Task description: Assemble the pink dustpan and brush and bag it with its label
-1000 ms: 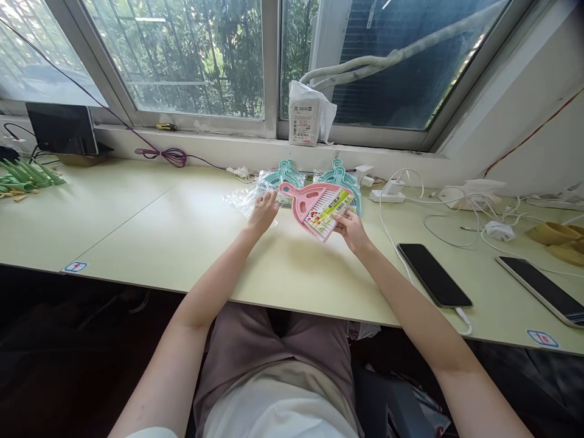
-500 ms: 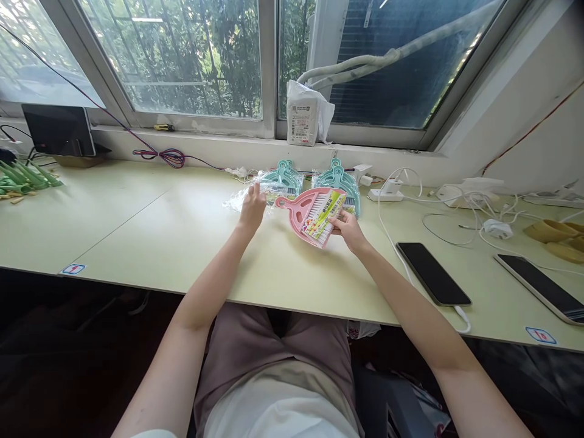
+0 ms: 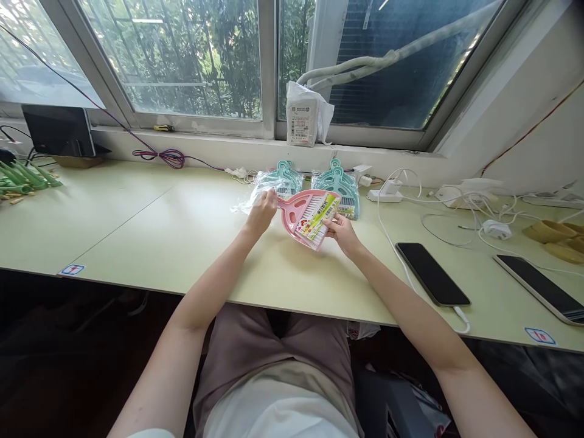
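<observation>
You hold the pink plastic dustpan [image 3: 292,208] at both its ends, in front of your body and above the pale yellow-green tabletop [image 3: 205,255]; the soft shadow below suggests that it is lifted. Your left hand [image 3: 261,214] is closed, its fingers around the end of the narrow handle, probably because this is the natural place to grip. Your right hand [image 3: 343,234] is nearly closed in a pinch at the wide side, with the thumb on the white-bristled brush [image 3: 317,220] with a yellow-green paper label. Its fingers underneath are hidden, so I cannot tell how they press. This pinch would prevent the brush from sliding out of the pan, and the two-sided hold makes the whole tilted set steady, with the label facing up to you.

Behind, near the wall, lie two teal dustpan sets in clear plastic [image 3: 335,176], side by side, perhaps so that your working area is free. Crumpled clear plastic film [image 3: 249,199] lies just behind your left hand; whether the hand touches it, I cannot tell.
</observation>
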### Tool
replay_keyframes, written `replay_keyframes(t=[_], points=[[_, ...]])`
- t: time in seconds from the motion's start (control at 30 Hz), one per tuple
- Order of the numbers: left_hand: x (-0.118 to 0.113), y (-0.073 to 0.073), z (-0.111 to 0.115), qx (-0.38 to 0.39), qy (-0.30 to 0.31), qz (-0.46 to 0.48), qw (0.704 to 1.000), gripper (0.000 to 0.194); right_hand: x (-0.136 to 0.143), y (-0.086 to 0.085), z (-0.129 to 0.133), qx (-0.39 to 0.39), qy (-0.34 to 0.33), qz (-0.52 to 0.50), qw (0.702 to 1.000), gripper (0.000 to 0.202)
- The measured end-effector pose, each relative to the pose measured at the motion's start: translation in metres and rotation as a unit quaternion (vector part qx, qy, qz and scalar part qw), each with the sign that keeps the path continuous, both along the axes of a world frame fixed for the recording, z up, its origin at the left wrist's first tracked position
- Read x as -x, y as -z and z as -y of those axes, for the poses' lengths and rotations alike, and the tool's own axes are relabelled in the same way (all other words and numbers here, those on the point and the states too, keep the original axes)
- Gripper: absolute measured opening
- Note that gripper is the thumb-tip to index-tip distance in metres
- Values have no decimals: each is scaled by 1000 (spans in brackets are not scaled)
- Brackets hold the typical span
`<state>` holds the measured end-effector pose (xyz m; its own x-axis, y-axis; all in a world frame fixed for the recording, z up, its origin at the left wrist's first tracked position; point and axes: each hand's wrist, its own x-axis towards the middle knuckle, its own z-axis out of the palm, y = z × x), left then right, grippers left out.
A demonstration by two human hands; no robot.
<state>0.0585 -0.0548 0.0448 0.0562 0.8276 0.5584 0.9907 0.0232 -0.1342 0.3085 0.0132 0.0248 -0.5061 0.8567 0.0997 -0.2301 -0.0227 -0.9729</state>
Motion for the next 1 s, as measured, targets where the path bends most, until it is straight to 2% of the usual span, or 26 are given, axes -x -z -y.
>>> replay_keyframes(t=[0.2, 0.27, 0.5, 0.7, 1.0], points=[[-15, 0, 2, 6, 42, -25, 999, 57, -1, 6, -4, 2, 108, -13, 994, 21], [-18, 2, 1, 5, 55, -24, 998, 58, -2, 6, -6, 5, 120, -16, 993, 19], [-20, 2, 1, -18, 74, 1, 997, 51, 0, 0, -1, 0, 24, -20, 999, 29], [-24, 3, 0, -76, 105, 39, 991, 48, -1, 1, -2, -15, 20, -15, 1000, 39], [-45, 3, 5, -117, 140, 22, 983, 43, -3, 0, -1, -33, -29, -8, 999, 51]])
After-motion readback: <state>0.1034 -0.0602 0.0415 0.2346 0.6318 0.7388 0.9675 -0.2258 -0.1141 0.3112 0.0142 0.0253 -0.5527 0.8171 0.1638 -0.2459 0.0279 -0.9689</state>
